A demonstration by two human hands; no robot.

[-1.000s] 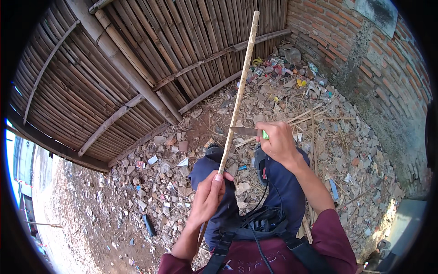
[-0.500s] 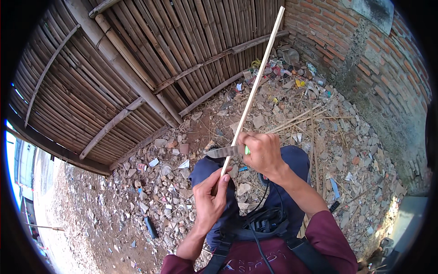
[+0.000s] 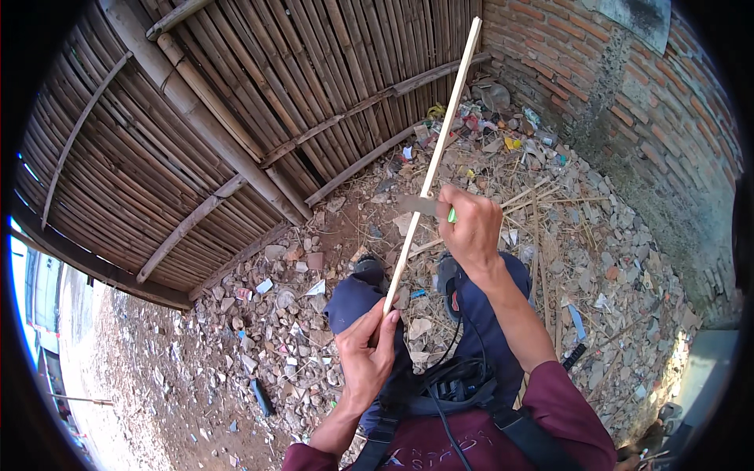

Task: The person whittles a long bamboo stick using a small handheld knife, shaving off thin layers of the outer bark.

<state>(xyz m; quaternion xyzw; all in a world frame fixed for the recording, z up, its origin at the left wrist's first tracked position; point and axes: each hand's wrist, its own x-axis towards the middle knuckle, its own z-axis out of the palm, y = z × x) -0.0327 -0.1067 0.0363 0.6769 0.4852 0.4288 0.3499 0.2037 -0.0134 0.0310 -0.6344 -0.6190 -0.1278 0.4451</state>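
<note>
A long, pale wooden strip [image 3: 447,132] slants from my lap up toward the far wall. Its near end is pinched between the thumb and fingers of my left hand [image 3: 367,353], above my left knee. My right hand [image 3: 473,228] is closed round the green handle of a knife [image 3: 420,206], farther up the strip. The knife's blade lies across the strip and points left, touching it near the middle. A small curled shaving [image 3: 428,193] appears to stand at the blade. Most of the knife's handle is hidden inside my right fist.
Stones, rubble and litter [image 3: 294,314] cover the ground around my feet. A bamboo-slat wall [image 3: 314,71] rises at the far left, and a brick wall [image 3: 565,55] at the far right. Several thin split sticks [image 3: 542,259] lie right of my knees. A dark bottle-like object [image 3: 261,397] lies left.
My right hand and the knife have moved away from me along the strip, up from near my left hand. My left hand keeps its hold on the near end.
</note>
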